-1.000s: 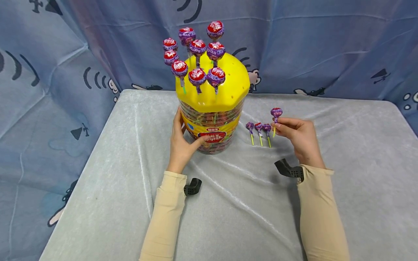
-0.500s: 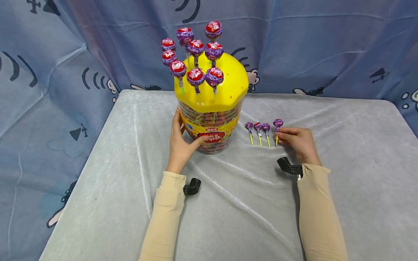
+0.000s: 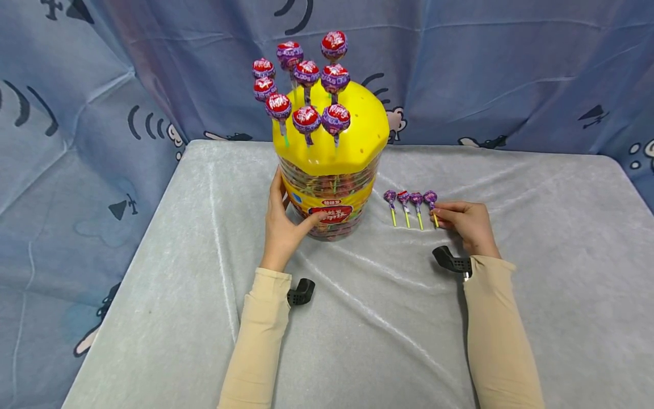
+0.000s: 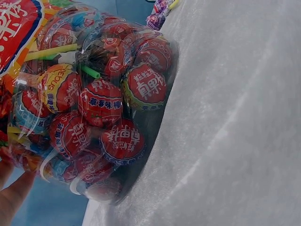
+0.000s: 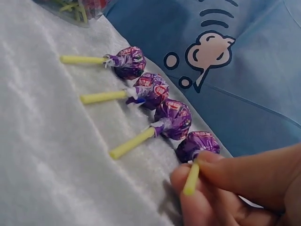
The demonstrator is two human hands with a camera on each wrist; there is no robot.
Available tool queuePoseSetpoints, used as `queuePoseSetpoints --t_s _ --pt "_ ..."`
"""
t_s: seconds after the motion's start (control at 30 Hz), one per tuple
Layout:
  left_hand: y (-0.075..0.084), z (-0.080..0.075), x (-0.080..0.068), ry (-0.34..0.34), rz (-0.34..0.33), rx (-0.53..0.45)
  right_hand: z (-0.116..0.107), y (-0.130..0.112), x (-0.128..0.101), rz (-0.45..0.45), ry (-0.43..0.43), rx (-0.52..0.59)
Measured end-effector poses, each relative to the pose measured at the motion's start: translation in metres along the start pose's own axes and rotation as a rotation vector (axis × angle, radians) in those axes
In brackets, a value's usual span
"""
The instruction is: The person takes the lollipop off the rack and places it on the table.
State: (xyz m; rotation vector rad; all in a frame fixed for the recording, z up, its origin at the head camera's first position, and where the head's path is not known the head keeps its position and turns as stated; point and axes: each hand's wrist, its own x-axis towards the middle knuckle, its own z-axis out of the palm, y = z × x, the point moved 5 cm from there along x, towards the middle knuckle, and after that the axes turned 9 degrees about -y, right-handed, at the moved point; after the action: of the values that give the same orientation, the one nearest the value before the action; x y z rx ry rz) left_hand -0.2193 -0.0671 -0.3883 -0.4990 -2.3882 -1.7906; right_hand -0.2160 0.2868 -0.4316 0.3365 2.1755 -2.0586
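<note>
My left hand [image 3: 285, 236] holds the side of a clear candy jar [image 3: 331, 204], thumb across its front label and fingers round the left side. The jar has a yellow lid [image 3: 365, 133], with several red-and-purple wrapped lollipops [image 3: 336, 117] standing upright in it. To the right, my right hand [image 3: 469, 224] pinches a purple lollipop [image 5: 189, 176] by its yellow stick, between thumb and fingertips. Its wrapped head is at the right end of a row of three lollipops [image 5: 173, 118] lying on the cloth. In the left wrist view, the jar [image 4: 101, 101] is packed with wrapped lollipops.
A grey-white cloth [image 3: 378, 352] covers the table. Behind it and to the left hangs a blue patterned curtain [image 3: 485, 74]. Black wrist mounts [image 3: 301, 292] sit at both cuffs.
My right hand has moved down with its lollipop, bringing it from above the cloth to the right end of the row. The left hand stays on the jar.
</note>
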Motion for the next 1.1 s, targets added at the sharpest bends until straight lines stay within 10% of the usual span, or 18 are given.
queuePoseSetpoints --t_s 0.33,1.1 --pt "-0.001 0.000 0.000 0.000 0.001 -0.001 -0.001 -0.001 0.001 0.002 0.010 -0.069" --pt "0.001 0.000 0.001 -0.005 0.015 0.006 0.011 -0.027 -0.010 -0.141 -0.007 0.254"
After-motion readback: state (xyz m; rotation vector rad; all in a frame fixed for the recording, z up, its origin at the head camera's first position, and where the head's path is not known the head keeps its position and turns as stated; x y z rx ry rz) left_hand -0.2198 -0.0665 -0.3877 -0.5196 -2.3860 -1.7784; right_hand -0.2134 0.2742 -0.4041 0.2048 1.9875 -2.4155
